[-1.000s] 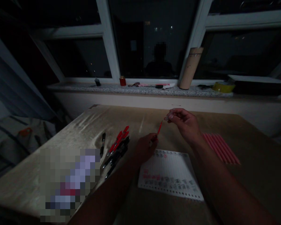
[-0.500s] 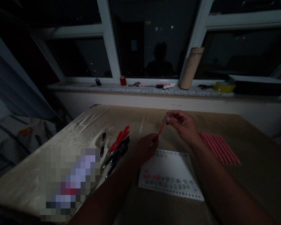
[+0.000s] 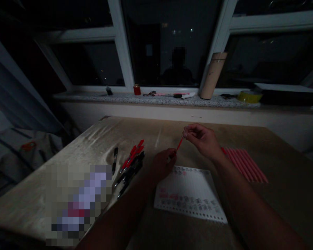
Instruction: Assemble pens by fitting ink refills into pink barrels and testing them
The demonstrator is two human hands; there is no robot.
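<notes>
My left hand (image 3: 165,162) is closed around a dark red pen barrel (image 3: 173,153), just above the notepad; its fingers cover most of the barrel. A slim red pen refill (image 3: 180,143) slants up from there to my right hand (image 3: 200,136), whose thumb and fingertips pinch its upper end. Below the hands lies a spiral-hole notepad (image 3: 190,194) with rows of red and black scribbles. Left of it are several red pens (image 3: 132,155) and several black pens (image 3: 130,173), with one black pen (image 3: 115,159) lying apart.
Several pink pens (image 3: 246,165) lie side by side to the right of my right forearm. On the windowsill stand a red jar (image 3: 137,89), a tan cylinder (image 3: 213,76) and a yellow tape roll (image 3: 249,97). A blurred-out item (image 3: 86,198) lies at the table's left.
My right hand has shifted very slightly, still pinching the refill's upper end. My left hand and the items on the table stay where they were.
</notes>
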